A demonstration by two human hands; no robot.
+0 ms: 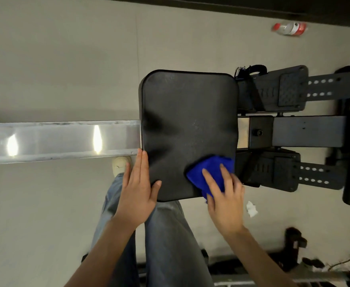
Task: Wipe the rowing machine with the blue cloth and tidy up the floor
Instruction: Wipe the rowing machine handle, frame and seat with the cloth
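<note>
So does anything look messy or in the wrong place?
Yes. A plastic bottle lies on its side on the floor, and crumpled white paper lies beside the seat. Both look like litter.

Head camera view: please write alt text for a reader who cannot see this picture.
A person's right hand presses a blue cloth onto the near right corner of a rowing machine's black seat, while the left hand lies flat against the seat's left edge. A plastic bottle and a crumpled white paper lie on the floor.
</note>
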